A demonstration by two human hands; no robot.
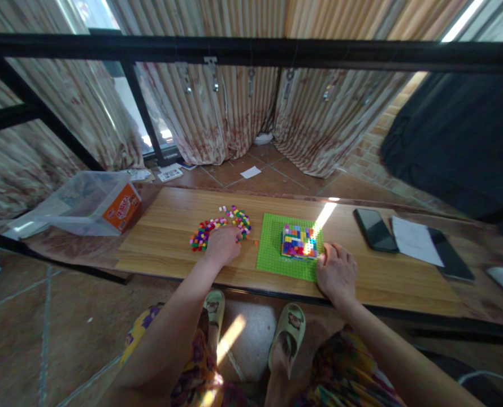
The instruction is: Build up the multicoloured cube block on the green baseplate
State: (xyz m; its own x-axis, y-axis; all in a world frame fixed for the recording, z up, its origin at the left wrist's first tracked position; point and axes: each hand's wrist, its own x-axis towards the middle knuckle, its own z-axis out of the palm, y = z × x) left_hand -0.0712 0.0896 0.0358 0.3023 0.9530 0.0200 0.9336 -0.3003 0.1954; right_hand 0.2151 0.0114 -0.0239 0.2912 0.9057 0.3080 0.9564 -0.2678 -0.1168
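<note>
My left hand (pixel 223 246) reaches down over the near side of a loose pile of small coloured toy bricks (pixel 200 237). Its fingers are bent together at the pile's right part, and whatever is between them is hidden. On the wooden board lies a green studded baseplate (pixel 270 254), which bears a low rectangular block built of multicoloured bricks (pixel 298 240). At the plate's right edge rests my right hand (pixel 337 271), its fingers curled and its thumb and forefinger closed at the edge, close beside the built block. A single orange brick (pixel 255 242) lies between pile and plate.
A black phone (pixel 376 230), a white paper (pixel 416 240) and another dark flat device (pixel 450 254) lie to the right. A clear plastic box (pixel 86 203) with an orange label stands at left. A black metal bar (pixel 251 53) crosses above, before curtains.
</note>
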